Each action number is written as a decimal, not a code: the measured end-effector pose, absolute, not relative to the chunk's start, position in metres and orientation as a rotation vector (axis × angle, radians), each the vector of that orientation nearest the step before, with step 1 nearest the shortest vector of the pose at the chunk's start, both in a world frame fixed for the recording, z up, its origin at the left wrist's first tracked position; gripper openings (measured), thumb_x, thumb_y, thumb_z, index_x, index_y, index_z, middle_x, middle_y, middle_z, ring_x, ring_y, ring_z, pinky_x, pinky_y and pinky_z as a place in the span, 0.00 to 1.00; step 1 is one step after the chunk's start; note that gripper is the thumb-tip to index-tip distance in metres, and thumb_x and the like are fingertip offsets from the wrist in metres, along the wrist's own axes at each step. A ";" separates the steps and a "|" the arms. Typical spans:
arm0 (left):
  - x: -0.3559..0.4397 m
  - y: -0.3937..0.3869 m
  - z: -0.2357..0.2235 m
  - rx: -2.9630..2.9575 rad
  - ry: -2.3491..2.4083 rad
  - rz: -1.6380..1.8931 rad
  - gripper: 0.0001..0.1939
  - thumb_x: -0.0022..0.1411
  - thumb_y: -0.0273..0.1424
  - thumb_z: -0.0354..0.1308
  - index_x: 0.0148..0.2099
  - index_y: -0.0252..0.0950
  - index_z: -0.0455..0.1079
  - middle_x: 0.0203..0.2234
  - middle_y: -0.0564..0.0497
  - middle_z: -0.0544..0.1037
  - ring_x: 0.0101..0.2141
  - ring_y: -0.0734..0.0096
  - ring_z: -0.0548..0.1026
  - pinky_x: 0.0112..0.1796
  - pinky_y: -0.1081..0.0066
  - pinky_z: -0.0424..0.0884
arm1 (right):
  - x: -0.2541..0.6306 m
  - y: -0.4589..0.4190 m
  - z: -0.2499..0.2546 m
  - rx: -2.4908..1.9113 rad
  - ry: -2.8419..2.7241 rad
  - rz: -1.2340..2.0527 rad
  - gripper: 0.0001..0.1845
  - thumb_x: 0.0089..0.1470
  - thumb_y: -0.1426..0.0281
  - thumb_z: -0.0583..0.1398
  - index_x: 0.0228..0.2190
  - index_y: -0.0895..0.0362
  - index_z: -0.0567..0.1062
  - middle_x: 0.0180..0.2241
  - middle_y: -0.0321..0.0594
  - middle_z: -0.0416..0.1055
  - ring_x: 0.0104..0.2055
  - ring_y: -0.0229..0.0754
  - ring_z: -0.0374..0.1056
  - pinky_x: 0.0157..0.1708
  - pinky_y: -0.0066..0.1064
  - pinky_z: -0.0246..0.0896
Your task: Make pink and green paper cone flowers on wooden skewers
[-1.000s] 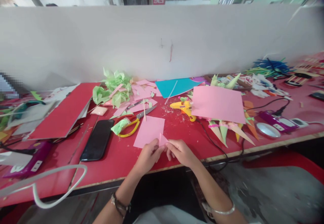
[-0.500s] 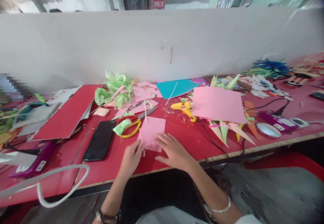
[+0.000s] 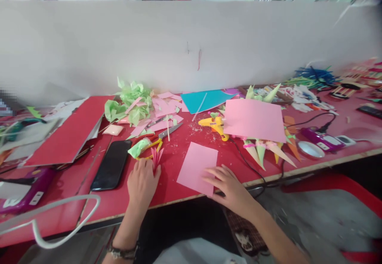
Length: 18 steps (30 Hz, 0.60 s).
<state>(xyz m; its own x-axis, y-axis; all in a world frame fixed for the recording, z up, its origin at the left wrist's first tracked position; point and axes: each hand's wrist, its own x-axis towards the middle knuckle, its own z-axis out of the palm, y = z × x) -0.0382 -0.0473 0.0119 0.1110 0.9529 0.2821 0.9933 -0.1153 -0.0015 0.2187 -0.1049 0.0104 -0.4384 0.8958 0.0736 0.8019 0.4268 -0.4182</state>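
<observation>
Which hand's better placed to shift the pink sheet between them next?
Likely right: the right hand, fairly open, is on or just over the pink sheet; the left hand is at the pleated pink paper.

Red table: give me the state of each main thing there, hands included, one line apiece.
Left hand: holding pleated paper
Pleated paper: folded
Right hand: open, fingers over lower pink sheet
Lower pink sheet: unfolded
Phone: screen dark
Glue gun: lying down
Scissors: lying down
Green paper: crumpled
</observation>
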 end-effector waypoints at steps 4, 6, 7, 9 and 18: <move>-0.033 -0.045 0.017 -2.188 -1.782 -0.519 0.16 0.58 0.36 0.47 0.43 0.31 0.64 0.38 0.41 0.69 0.40 0.57 0.67 0.36 0.65 0.65 | 0.227 -0.101 0.013 -1.433 -2.367 0.532 0.15 0.52 0.72 0.53 0.41 0.46 0.72 0.48 0.36 0.65 0.51 0.42 0.57 0.55 0.45 0.38; -0.029 -0.044 0.021 -2.360 -1.689 -0.605 0.18 0.58 0.35 0.47 0.48 0.31 0.62 0.42 0.41 0.68 0.43 0.57 0.65 0.42 0.63 0.64 | 0.231 -0.096 0.015 -1.399 -2.370 0.558 0.15 0.54 0.72 0.51 0.39 0.47 0.73 0.47 0.37 0.67 0.49 0.41 0.58 0.55 0.44 0.41; -0.027 -0.044 0.023 -2.485 -1.622 -0.626 0.18 0.58 0.34 0.47 0.49 0.32 0.61 0.43 0.42 0.67 0.45 0.58 0.64 0.44 0.63 0.63 | 0.234 -0.093 0.016 -1.380 -2.379 0.575 0.14 0.55 0.72 0.50 0.39 0.48 0.73 0.46 0.37 0.67 0.49 0.41 0.59 0.54 0.43 0.42; -0.020 -0.044 0.025 -2.750 -1.457 -0.608 0.18 0.59 0.34 0.46 0.51 0.36 0.60 0.46 0.45 0.67 0.48 0.61 0.63 0.48 0.62 0.61 | 0.240 -0.086 0.019 -1.343 -2.411 0.617 0.14 0.56 0.70 0.50 0.37 0.50 0.74 0.45 0.38 0.68 0.48 0.41 0.60 0.53 0.41 0.44; 0.009 -0.040 0.004 -3.167 -1.398 -0.362 0.27 0.58 0.40 0.49 0.58 0.41 0.51 0.57 0.51 0.57 0.56 0.63 0.53 0.55 0.59 0.50 | 0.251 -0.058 0.031 -1.199 -2.463 0.780 0.13 0.56 0.66 0.51 0.32 0.54 0.74 0.37 0.38 0.71 0.40 0.38 0.63 0.50 0.37 0.47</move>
<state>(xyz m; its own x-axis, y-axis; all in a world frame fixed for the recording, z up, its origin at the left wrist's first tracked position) 0.0088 -0.0404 0.0044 0.6658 0.7444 0.0500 0.6753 -0.6298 0.3839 0.2513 -0.0578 0.0313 -0.6106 0.7915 0.0245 0.6334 0.5067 -0.5849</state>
